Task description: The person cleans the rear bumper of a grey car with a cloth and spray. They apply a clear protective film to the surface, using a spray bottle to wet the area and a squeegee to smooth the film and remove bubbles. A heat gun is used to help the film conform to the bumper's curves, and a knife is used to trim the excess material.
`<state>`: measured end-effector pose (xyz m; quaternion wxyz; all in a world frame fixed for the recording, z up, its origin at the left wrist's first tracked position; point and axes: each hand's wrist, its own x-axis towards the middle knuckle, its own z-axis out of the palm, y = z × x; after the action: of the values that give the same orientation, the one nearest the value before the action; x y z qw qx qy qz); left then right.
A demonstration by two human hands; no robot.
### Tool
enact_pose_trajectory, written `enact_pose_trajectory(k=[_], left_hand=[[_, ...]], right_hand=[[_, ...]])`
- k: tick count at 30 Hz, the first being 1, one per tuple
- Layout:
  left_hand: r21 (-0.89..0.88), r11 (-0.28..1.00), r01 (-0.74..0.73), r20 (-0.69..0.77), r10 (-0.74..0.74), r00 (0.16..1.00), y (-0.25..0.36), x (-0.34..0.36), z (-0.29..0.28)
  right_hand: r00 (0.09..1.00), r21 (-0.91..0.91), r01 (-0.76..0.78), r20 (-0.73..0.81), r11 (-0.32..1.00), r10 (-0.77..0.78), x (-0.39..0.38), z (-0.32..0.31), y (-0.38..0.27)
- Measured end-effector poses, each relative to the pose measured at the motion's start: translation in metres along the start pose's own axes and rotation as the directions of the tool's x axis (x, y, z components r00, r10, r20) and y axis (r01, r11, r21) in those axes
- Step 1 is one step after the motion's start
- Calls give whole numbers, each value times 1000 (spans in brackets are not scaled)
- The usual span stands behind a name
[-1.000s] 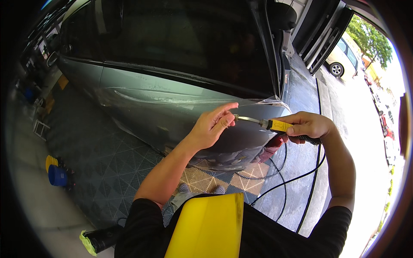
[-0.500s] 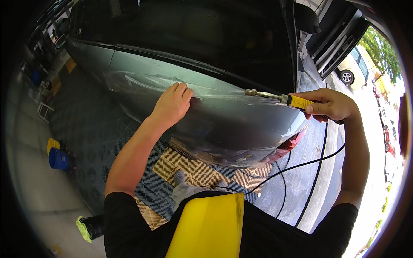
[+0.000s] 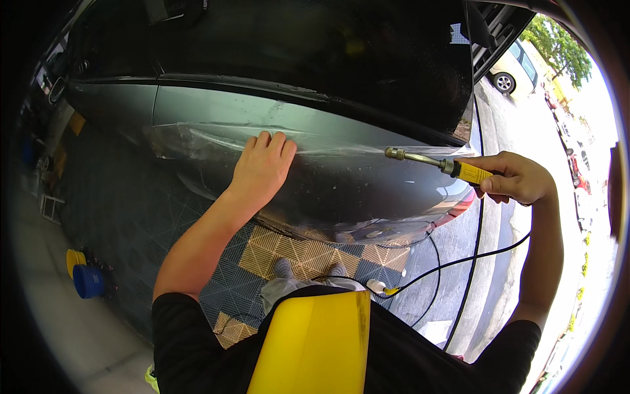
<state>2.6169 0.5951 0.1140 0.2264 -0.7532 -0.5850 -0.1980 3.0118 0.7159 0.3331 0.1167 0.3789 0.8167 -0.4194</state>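
A grey car [image 3: 354, 190] fills the middle, with wrinkled clear film [image 3: 177, 139] along its side below the dark window [image 3: 308, 52]. My left hand [image 3: 261, 169] rests on the film with curled fingers, gripping or pinching it; the fingertips are partly hidden. My right hand [image 3: 518, 177] is wrapped round the yellow handle of a metal-nozzled wand tool [image 3: 471, 171]. The wand's tip points left, just right of my left hand, close over the film. A yellow panel [image 3: 305, 345] covers my front at the lower edge.
Blue [image 3: 88, 281] and yellow [image 3: 75, 261] buckets stand at left. Dark cables [image 3: 459, 261] cross the floor tiles [image 3: 272, 253] and pavement. A small white-and-yellow object [image 3: 377, 286] lies near my feet. A pale car [image 3: 518, 69] stands outside at upper right.
My left hand has moved from the wand's tip leftward onto the film, its fingers now curled there. My right hand and wand have shifted right and dipped slightly since half a second ago.
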Motion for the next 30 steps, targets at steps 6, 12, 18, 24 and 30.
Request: enact_pose_trajectory(k=[6,12,18,24,30], left_hand=[[-125,992,-27,-132,11,991,-7,5,6],[-113,993,-18,-113,5,994,-9,-6,4],[-135,977,165,-146,-185,972,-8,-13,3],[128,886,446,29,-453,891,-83,-19,3],[-120,969,214,148,-196,969,-106,-11,13]], right_hand=[[996,-35,86,-7,996,-87,13,-4,-2],[993,-77,119,26,990,-117,38,-5,-4],[990,-75,133,-40,988,-136,62,-13,-23],[992,-84,129,-5,988,-130,83,5,-58],[994,-12,72,-82,997,-72,109,33,-101]])
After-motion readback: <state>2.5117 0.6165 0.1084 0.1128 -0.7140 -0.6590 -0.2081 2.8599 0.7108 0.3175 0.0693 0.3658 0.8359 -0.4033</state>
